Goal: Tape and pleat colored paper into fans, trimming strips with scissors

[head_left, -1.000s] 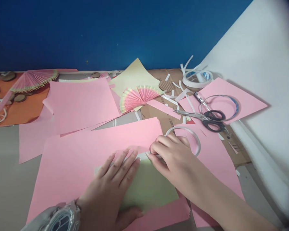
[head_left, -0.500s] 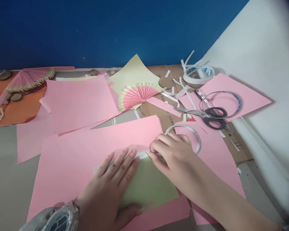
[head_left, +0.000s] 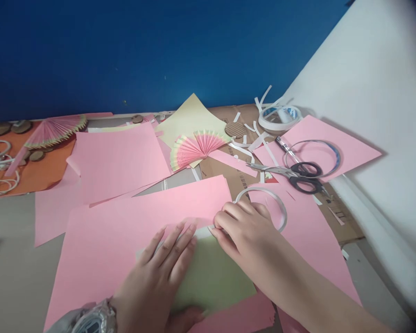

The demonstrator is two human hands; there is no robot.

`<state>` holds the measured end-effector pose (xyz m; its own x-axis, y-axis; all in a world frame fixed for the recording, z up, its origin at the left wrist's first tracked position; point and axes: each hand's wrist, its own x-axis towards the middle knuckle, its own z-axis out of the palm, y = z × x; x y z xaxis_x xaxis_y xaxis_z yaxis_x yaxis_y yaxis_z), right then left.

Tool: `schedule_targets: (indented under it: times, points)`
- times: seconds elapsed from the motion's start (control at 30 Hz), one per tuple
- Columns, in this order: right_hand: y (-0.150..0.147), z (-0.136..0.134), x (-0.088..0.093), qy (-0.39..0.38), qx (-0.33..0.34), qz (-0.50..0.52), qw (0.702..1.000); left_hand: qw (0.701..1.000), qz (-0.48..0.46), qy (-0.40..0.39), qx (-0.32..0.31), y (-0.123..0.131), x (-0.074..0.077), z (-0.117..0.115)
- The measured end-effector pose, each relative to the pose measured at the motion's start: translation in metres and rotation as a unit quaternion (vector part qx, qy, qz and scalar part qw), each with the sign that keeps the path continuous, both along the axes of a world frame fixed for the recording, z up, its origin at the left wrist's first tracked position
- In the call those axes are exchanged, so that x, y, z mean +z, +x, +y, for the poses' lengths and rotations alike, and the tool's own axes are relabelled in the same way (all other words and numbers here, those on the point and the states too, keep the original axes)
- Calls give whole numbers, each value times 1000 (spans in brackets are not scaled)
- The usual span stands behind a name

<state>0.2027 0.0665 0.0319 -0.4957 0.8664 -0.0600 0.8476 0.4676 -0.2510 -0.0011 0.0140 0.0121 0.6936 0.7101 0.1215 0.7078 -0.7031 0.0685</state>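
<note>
A sheet of green paper [head_left: 215,273] lies over large pink paper [head_left: 107,245] in front of me. A white strip of tape [head_left: 204,232] runs along its far edge. My left hand [head_left: 162,268] is spread flat on the green sheet, its fingertips covering part of the strip. At the strip's right end, my right hand [head_left: 246,231] pinches the tape between thumb and curled fingers. The tape roll [head_left: 280,208] stands out behind that hand, partly hidden by it.
Black-handled scissors [head_left: 303,178] and a pen [head_left: 286,149] rest at the right, near another tape roll [head_left: 280,121]. A pleated pink fan [head_left: 194,150] sits behind my hands. Farther left are stacked pink sheets [head_left: 123,162], a second fan [head_left: 57,132] and white cord [head_left: 2,171].
The view has tilted slightly upward, so the table's things sit lower in the picture. Both hands keep nearly the same places on the paper and tape.
</note>
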Motion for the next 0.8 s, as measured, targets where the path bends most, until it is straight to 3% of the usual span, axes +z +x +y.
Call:
schedule_targets:
  times: [0.2,0.47,0.8]
  points:
    - [-5,0,3,11,2,-19,1000,999,-14,31,-18,1,1,1]
    - [-3,1,3,20,7,-13,1000,1000,-12,15,17,23,-6,10]
    - [-3,1,4,2,-3,-21,1000,1000,-6,22,-16,16,-7,13]
